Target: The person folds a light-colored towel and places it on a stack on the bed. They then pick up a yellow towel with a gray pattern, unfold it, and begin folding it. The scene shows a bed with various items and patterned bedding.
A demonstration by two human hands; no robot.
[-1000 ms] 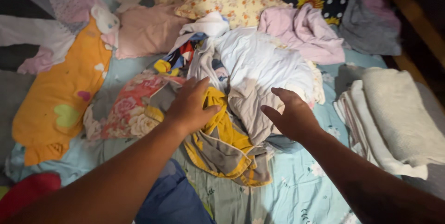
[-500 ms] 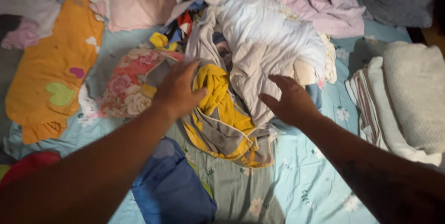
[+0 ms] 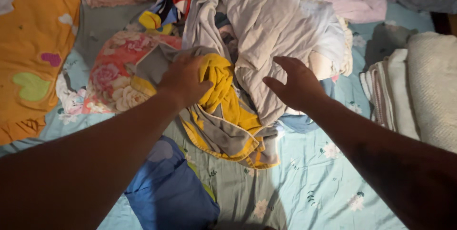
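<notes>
Two bare forearms in view, no sleeves visible on either up to the frame edge. Left hand [image 3: 185, 80]: no rings, watch or bands seen. Right hand [image 3: 297, 85]: same, nothing at the wrist. Faint dark mark on the right forearm, too dim to make out. No gloves. Nails too small to judge.
</notes>
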